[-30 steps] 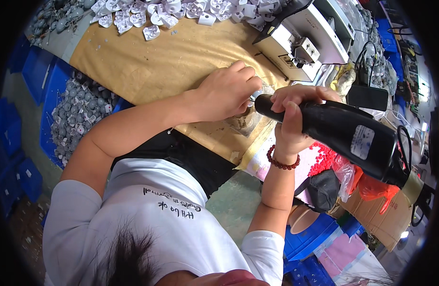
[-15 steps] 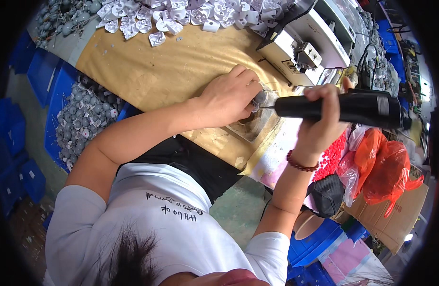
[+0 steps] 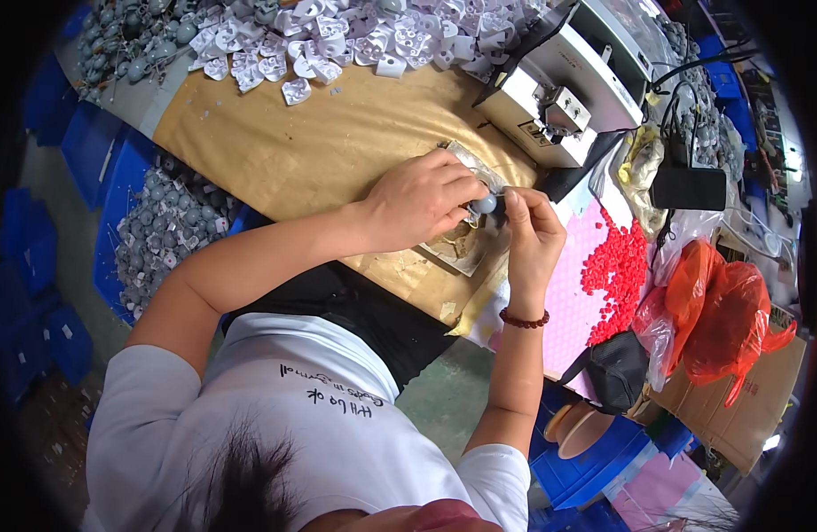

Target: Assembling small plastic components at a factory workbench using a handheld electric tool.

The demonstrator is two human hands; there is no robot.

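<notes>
My left hand (image 3: 426, 199) is closed around a small part with a grey ball (image 3: 485, 204), holding it over a rough metal-looking plate (image 3: 466, 253) on the bench. From the right, my right hand (image 3: 534, 230) comes up against the same ball. Its thumb and forefinger are pinched together just beside the ball. What lies between those fingertips is too small to make out. My left fingers hide most of the part under the ball.
White plastic pieces (image 3: 320, 44) are heaped along the far edge. A metal machine (image 3: 550, 115) stands at the back right. Red bits (image 3: 617, 275) lie on pink sheeting. Red bags (image 3: 723, 310) hang at right. A blue bin holds grey balls (image 3: 173, 217) at left.
The black electric screwdriver has left my right hand and is out of sight. That hand has moved left and in to the grey ball. My left hand stays nearly in place.
</notes>
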